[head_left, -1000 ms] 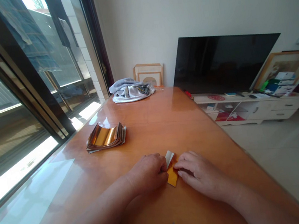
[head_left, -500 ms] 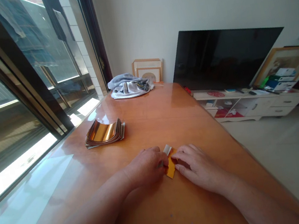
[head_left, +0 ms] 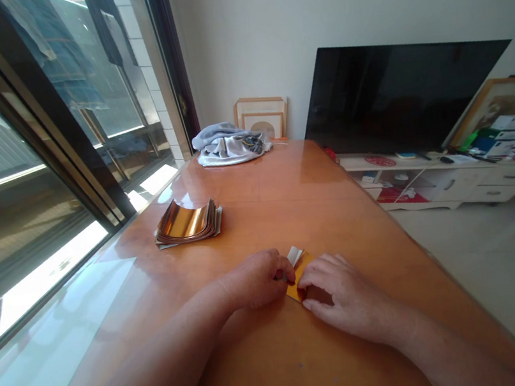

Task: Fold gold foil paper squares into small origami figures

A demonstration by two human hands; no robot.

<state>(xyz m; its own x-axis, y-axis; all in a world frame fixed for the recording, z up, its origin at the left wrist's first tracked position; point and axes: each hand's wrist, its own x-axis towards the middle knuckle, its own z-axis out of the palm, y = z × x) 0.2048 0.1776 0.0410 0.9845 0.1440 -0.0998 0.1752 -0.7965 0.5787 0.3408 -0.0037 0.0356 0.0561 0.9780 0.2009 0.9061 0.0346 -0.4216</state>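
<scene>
Between my hands on the wooden table (head_left: 283, 363) lies a small sheet of gold foil paper (head_left: 294, 290), with a pale grey folded flap (head_left: 294, 254) at its far end. My left hand (head_left: 263, 278) has its fingers curled closed on the left side of the paper. From the right, my right hand (head_left: 337, 287) bends its thumb and fingers onto the near right edge and covers part of the sheet. Farther off to the left rests a curved stack of gold foil paper (head_left: 187, 221), its shiny side up.
A grey cloth bundle (head_left: 231, 145) sits at the table's far end, with picture frames (head_left: 262, 113) behind it. Beyond the table's right edge a large television (head_left: 402, 97) stands over a white cabinet (head_left: 459, 182). Glass sliding doors (head_left: 31, 169) run along the left.
My right hand has moved slightly over the gold foil paper and covers more of its near right part. The view has shifted a little, so the background sits farther right.
</scene>
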